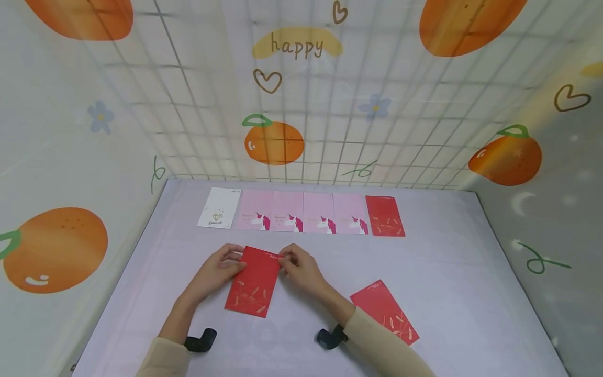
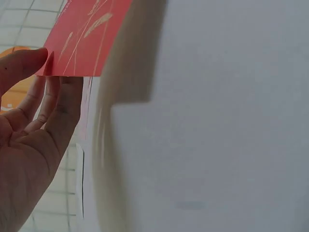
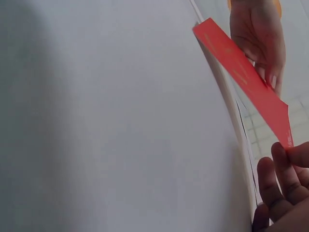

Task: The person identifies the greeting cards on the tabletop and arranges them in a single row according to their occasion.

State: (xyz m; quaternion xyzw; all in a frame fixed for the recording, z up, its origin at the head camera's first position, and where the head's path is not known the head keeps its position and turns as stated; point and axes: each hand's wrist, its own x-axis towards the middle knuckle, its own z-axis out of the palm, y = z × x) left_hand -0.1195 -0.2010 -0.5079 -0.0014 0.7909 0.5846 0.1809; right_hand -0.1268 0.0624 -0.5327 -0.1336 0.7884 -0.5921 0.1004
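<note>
Between both hands is a red envelope (image 1: 254,283) with gold sprigs, raised off the tabletop in the wrist views. My left hand (image 1: 220,269) pinches its left edge, thumb on the front and fingers behind. At the upper right corner, my right hand (image 1: 301,267) pinches the envelope between thumb and fingertips. In the left wrist view the left thumb (image 2: 29,65) lies over the red paper. The right wrist view shows the red envelope (image 3: 241,72) at a slant, its upper corner in the right fingers (image 3: 282,169).
Another red envelope (image 1: 383,309) lies at an angle, partly under the right sleeve. Along the back stand in a row a white envelope (image 1: 220,208), several pink unicorn envelopes (image 1: 287,209) and a red envelope (image 1: 384,215). Behind the table (image 1: 447,272) hangs a fruit-print curtain (image 1: 320,104) over a grid.
</note>
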